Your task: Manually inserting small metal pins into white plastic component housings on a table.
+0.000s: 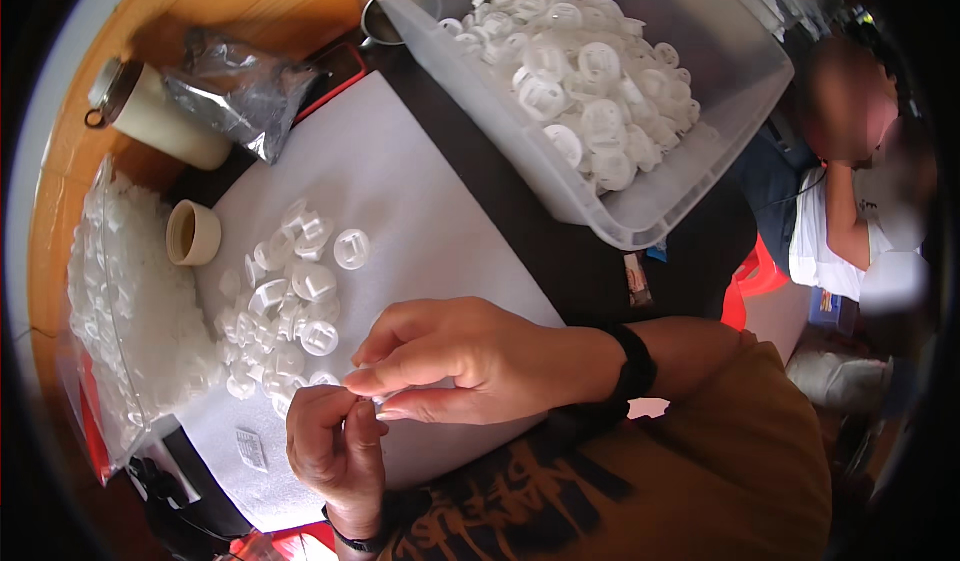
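Over the near part of a white sheet (430, 221), my two hands meet fingertip to fingertip. My left hand (335, 451) is closed, its thumb and fingers pinched together. From the right comes my right hand (480, 361), also pinching, its thumb and forefinger touching the left fingertips. Something tiny and pale shows between them, mostly hidden by the fingers. Just beyond my left hand lies a loose pile of white round plastic parts (315, 283), some with slotted faces. A small clear rectangular piece with print (251, 449) rests left of that hand.
A translucent plastic bin (640, 236) full of similar white parts stands at the far right. Along the left are a clear bag of white pieces (130, 311), a cream cup (193, 233), a bottle (165, 116) and a grey plastic bag (245, 86). Another person (850, 201) sits at right.
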A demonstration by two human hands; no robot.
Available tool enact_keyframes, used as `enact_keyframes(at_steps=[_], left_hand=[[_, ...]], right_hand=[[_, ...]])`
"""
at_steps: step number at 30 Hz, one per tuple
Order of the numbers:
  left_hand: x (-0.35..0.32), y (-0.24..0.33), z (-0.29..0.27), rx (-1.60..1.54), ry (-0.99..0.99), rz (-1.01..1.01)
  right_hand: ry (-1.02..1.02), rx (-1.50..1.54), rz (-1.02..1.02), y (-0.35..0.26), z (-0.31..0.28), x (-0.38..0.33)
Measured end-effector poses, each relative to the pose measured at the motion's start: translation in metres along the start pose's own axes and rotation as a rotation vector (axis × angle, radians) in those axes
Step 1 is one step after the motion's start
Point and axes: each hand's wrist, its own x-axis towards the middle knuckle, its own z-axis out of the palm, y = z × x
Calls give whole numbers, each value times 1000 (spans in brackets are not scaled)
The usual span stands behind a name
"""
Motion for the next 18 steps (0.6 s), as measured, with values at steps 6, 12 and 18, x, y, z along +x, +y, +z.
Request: enact_keyframes(at_steps=[6, 12, 18], left_hand=[[-2, 2, -2, -30, -15, 10], [-3, 2, 1, 193, 11, 121], [-10, 20, -1, -53, -15, -70]], right_hand=[[-12, 110, 115, -9, -2, -1], [-46, 132, 220, -12, -7, 0], [-84, 194, 202, -13, -5, -1]])
